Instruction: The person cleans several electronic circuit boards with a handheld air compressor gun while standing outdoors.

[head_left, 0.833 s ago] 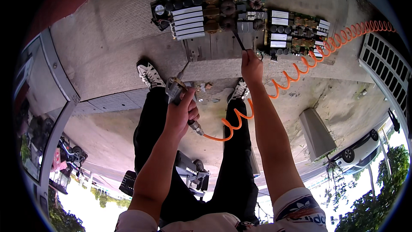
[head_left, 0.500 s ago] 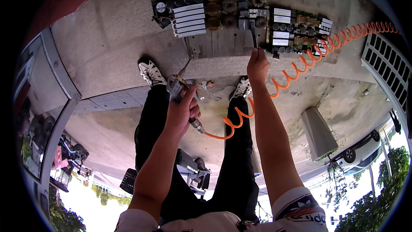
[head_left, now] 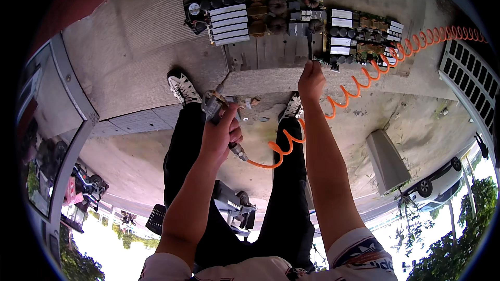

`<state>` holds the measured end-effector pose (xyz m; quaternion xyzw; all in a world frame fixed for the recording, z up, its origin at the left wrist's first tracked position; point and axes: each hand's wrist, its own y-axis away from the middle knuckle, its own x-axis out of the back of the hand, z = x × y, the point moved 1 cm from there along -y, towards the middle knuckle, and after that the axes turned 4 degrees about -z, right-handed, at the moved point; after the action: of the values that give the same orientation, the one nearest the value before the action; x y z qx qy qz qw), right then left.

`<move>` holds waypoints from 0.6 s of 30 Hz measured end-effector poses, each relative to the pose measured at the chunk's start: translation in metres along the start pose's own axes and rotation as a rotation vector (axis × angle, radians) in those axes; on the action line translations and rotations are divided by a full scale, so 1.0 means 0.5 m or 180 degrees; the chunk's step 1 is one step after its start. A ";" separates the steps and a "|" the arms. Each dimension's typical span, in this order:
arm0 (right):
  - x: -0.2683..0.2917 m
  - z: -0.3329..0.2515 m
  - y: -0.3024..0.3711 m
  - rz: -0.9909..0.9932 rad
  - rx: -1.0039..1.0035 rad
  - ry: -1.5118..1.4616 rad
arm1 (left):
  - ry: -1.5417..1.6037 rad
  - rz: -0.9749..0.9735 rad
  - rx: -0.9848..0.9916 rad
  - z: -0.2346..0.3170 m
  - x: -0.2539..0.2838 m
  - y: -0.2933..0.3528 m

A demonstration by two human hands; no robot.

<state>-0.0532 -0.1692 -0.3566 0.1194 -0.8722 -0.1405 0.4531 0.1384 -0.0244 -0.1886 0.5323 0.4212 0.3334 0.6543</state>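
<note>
from the right hand [head_left: 312, 80], clasped round a dark tool [head_left: 310, 48], its tip reaches over the near edge of the big board [head_left: 256, 11]; the left hand [head_left: 223, 134] holds an air gun [head_left: 211, 105]. light contact should spare the coils [head_left: 277, 6].

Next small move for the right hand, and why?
Probably a light leftward sweep of the dark slim tool along the larger circuit board: the right hand grips it with its tip over the board's lower right part, contact unclear. The left hand's air gun could wait, its nozzle showing apart from the board.
</note>
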 end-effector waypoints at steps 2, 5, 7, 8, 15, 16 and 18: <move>-0.002 -0.016 0.001 -0.0268 0.0249 -0.0152 | -0.0021 0.0021 0.0021 0.000 0.003 0.000; 0.004 -0.039 -0.004 -0.0670 0.0395 -0.0025 | -0.0016 0.0015 -0.0018 0.001 0.001 0.002; 0.007 -0.021 -0.029 -0.0225 0.0085 -0.0010 | -0.0011 0.0040 -0.0007 0.002 0.000 0.001; 0.008 -0.013 -0.044 0.0004 -0.0067 -0.0002 | -0.0010 0.0047 -0.0004 0.003 -0.002 0.000; -0.022 -0.023 -0.046 0.0000 0.0077 -0.0108 | -0.0006 0.0082 0.0032 0.000 -0.002 -0.003; -0.023 -0.020 -0.046 0.0035 -0.0027 -0.0124 | 0.0022 0.0092 0.0032 0.000 0.002 -0.003; -0.013 -0.011 -0.055 0.0105 -0.0235 -0.0155 | 0.0042 0.0092 0.0007 0.005 0.003 -0.004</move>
<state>-0.0429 -0.1932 -0.3684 0.0847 -0.8790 -0.1680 0.4381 0.1414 -0.0245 -0.1908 0.5369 0.4182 0.3459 0.6459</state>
